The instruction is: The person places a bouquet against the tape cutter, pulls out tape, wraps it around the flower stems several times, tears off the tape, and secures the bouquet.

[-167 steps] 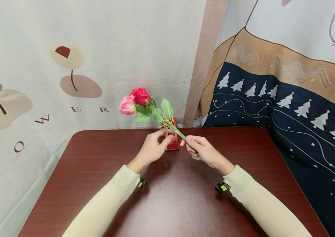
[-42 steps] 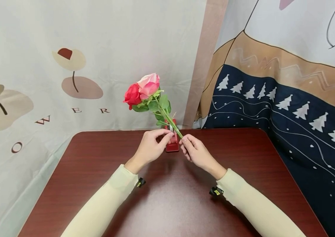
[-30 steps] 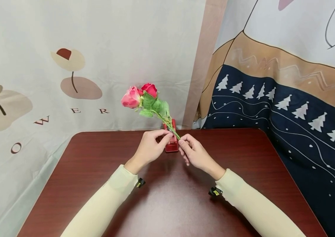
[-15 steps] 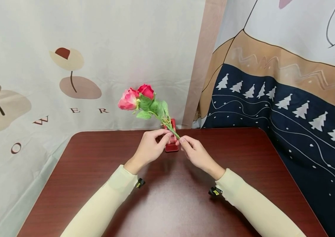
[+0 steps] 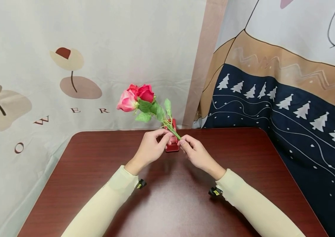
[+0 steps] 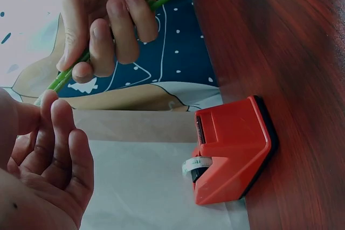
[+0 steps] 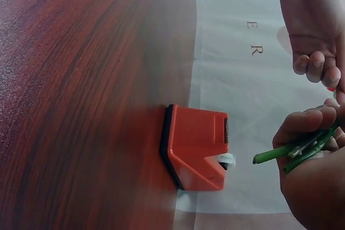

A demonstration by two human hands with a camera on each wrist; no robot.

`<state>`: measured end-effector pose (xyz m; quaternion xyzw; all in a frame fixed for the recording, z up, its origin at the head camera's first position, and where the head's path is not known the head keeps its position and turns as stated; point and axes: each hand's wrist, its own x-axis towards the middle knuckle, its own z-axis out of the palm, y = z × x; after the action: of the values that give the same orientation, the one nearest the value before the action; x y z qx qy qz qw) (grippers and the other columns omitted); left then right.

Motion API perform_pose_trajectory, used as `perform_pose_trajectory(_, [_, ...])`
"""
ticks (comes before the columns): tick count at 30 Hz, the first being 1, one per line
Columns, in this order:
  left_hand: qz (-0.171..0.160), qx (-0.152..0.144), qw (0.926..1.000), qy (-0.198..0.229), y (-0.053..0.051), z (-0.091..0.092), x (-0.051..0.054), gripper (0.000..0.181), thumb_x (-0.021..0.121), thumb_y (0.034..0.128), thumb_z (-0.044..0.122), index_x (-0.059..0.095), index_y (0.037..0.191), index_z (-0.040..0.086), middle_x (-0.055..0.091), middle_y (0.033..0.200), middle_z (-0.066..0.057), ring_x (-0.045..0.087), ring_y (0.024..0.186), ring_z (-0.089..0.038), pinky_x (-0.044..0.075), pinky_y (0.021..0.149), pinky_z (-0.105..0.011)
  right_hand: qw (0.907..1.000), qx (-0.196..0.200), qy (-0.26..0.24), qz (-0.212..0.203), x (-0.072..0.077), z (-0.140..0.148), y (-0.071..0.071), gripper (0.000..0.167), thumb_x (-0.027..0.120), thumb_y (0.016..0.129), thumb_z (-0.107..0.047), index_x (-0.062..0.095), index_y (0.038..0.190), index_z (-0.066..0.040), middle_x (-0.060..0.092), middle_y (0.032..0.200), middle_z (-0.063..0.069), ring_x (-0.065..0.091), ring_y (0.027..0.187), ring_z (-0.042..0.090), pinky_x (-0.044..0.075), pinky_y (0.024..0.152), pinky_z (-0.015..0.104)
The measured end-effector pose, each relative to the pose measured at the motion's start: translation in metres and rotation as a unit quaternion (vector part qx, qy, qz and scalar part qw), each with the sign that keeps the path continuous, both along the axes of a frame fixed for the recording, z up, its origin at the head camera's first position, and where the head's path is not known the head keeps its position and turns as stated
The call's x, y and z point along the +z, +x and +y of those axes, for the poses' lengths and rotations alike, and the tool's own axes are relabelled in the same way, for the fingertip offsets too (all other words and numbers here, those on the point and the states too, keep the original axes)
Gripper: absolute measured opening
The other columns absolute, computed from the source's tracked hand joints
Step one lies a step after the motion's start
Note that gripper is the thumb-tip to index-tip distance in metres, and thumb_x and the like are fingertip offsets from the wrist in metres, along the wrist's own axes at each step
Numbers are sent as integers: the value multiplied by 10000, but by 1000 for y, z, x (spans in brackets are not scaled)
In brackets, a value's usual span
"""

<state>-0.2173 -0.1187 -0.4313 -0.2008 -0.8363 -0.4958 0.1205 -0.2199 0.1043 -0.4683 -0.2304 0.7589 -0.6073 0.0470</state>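
A small bunch of pink and red roses (image 5: 146, 93) with green leaves leans up and left over the table's far edge in the head view. My right hand (image 5: 198, 153) grips the lower ends of the green stems (image 7: 272, 153), its fingers curled round them. Slightly higher, the thumb and forefinger of my left hand (image 5: 151, 148) pinch at the stems; the exact contact is hidden. Behind the hands stands a red tape dispenser (image 5: 172, 147), partly covered by stems and fingers. A roll of pale printed tape (image 6: 197, 165) sits in it, seen in the left wrist view.
The dark red wooden table (image 5: 173, 204) has rounded far corners. Beyond it hangs a pale printed cloth (image 5: 143, 39), with a navy and tan tree-patterned cloth (image 5: 250, 108) to the right. Each wrist carries a small black camera mount (image 5: 215, 192).
The roses have turned about their stems: the pink bloom, on the right 1.4 s ago, is now on the left. The blooms tilt lower. Both hands stay almost in place.
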Motion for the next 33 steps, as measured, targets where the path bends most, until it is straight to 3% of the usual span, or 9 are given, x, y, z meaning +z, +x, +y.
perform_pose_trajectory(8, [-153,-62,9998,84,2,2,3,156,696,1092,190,824,1032,126,765,791,-22,733,673,-256,547,589,-264,9987,-230,328,320,-1,0,-1,142,609,1148,-220,676,1084,-112,599,819,67,532,667,167,459,610,278])
perform_pose_trajectory(12, [-194,-60,9998,88,2,1,3,153,702,1088,188,827,1029,123,768,789,-19,745,689,-329,546,592,-258,9989,-215,298,293,-4,-1,-2,196,614,1148,-231,680,1152,-46,612,810,74,576,691,235,490,614,281])
perform_pose_trajectory(16, [-189,-36,9998,40,2,1,3,152,706,1083,189,831,1032,119,781,789,-49,729,666,-258,548,600,-264,9988,-272,293,291,-5,-1,-2,206,631,1140,-228,691,1184,-37,623,823,125,599,700,274,510,616,284])
perform_pose_trajectory(22, [-38,79,9998,-156,1,-2,2,159,704,1080,197,837,1049,115,794,788,-84,677,637,-93,516,617,-262,9983,-321,378,291,-1,0,-1,201,649,1132,-251,713,1205,-76,637,840,89,608,715,254,524,631,279])
perform_pose_trajectory(29, [-8,104,9999,-100,1,-5,3,175,732,1071,218,861,1147,128,792,790,16,684,646,-111,538,609,-267,9984,-387,356,187,-5,3,-3,268,633,1140,-256,702,1252,-22,630,858,102,607,735,382,507,616,268])
perform_pose_trajectory(33, [-29,158,9998,-143,1,-7,4,170,735,1070,233,862,1140,144,792,786,17,684,666,-114,538,624,-264,9983,-433,359,153,-6,6,-4,191,643,1134,-239,710,1214,-79,617,853,79,591,722,257,507,616,269])
